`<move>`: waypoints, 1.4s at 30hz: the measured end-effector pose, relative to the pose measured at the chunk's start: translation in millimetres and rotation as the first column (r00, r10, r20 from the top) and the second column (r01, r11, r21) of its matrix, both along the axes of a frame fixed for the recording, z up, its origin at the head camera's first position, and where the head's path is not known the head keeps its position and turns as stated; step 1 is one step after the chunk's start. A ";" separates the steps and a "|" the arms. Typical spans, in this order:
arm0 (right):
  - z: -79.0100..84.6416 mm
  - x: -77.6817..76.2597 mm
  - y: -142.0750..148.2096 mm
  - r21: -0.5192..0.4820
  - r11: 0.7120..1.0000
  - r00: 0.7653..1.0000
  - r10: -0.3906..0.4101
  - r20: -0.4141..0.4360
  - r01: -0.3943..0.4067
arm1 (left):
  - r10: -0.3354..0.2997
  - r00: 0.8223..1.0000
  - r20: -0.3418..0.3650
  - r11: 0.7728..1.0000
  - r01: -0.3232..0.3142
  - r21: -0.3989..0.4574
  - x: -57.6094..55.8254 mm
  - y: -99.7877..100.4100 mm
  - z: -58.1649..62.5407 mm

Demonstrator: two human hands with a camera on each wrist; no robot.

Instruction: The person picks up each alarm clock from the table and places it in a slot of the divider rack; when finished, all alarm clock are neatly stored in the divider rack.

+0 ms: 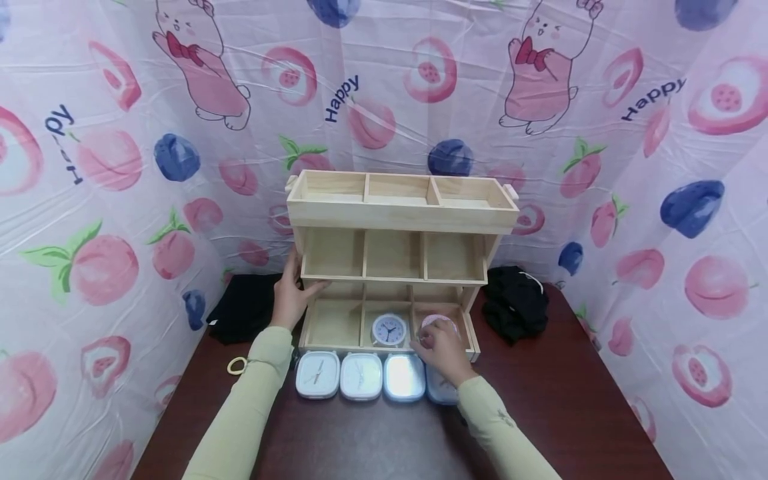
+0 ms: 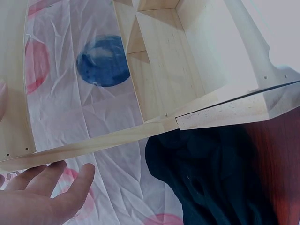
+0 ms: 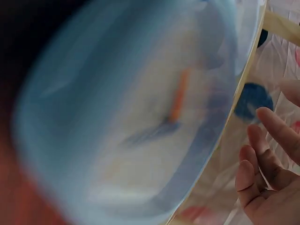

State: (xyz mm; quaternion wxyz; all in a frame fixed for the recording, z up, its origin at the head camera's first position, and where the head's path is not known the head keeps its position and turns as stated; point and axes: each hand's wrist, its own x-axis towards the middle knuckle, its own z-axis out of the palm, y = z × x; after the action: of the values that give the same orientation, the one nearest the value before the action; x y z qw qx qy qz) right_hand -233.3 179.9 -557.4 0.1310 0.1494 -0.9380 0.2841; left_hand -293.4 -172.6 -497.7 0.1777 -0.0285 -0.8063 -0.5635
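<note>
A three-tier wooden organizer box (image 1: pixel 403 215) stands fanned out on the table. My left hand (image 1: pixel 290 297) grips its left side, thumb across the front and fingers outside along a wooden side strip (image 2: pixel 103 144). My right hand (image 1: pixel 445 350) is over the lower right compartment, fingers loosely bent and holding nothing in the right wrist view. Partly behind it, a round pink clock (image 1: pixel 439 321) sits in that compartment. A round white alarm clock (image 1: pixel 389 330) stands in the middle one. A squarish blue clock (image 3: pixel 159 117) looms blurred beneath my right wrist.
Before the box lie two white square clocks (image 1: pixel 317 375), a light blue one (image 1: pixel 405 378) and the blue one, partly under my right arm. Black cloth (image 1: pixel 245 307) lies left, more black cloth (image 1: pixel 515 303) right. A pale ring (image 1: pixel 237 365) rests near my left sleeve. Printed curtains (image 1: pixel 384 87) surround the table.
</note>
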 end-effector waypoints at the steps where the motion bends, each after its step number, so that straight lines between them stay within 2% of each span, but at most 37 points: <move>1: -0.3 4.4 5.7 0.001 1.000 1.000 -0.014 0.007 0.014 | 0.002 1.000 0.000 1.000 -0.002 -0.001 0.1 -0.1 0.4; 5: -2.7 23.5 27.4 0.009 0.997 0.997 -0.071 0.022 0.071 | 0.007 1.000 -0.002 1.000 -0.007 -0.010 -0.3 -0.4 1.0; 8: -8.9 37.2 43.4 0.022 0.995 0.995 -0.093 -0.019 0.093 | 0.001 1.000 -0.005 1.000 -0.001 -0.012 -0.4 0.1 0.9; 12: -22.2 54.4 61.2 0.026 0.996 0.994 -0.086 -0.071 0.088 | 0.001 1.000 0.001 1.000 -0.001 -0.009 0.4 0.5 1.1; 18: -38.9 76.5 74.2 0.042 0.996 0.997 -0.071 -0.036 0.073 | 0.002 1.000 0.008 1.000 -0.002 -0.006 0.9 1.0 1.7; 23: -42.5 80.7 76.4 0.059 0.995 0.997 -0.082 0.005 0.081 | 0.007 1.000 0.007 1.000 -0.007 -0.007 -0.3 1.7 2.2; 31: -43.8 84.3 74.7 0.061 0.994 0.980 -0.102 0.169 0.093 | 0.015 1.000 0.011 1.000 -0.015 -0.023 2.1 1.2 1.4; 38: -44.2 88.1 74.2 0.035 0.996 0.986 -0.087 0.143 0.083 | 0.013 1.000 0.008 1.000 -0.013 -0.028 1.9 1.0 0.8; 42: -43.1 93.3 75.1 0.076 0.992 0.983 -0.108 0.146 0.098 | 0.014 1.000 0.008 0.999 -0.014 -0.031 1.6 2.3 1.1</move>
State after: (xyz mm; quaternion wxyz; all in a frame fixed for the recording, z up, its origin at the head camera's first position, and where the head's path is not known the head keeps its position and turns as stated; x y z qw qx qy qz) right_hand -140.1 255.0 -600.5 0.0698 0.0834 -0.9608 0.2552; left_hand -291.7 -170.3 -496.6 0.1780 -0.0233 -0.8157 -0.5499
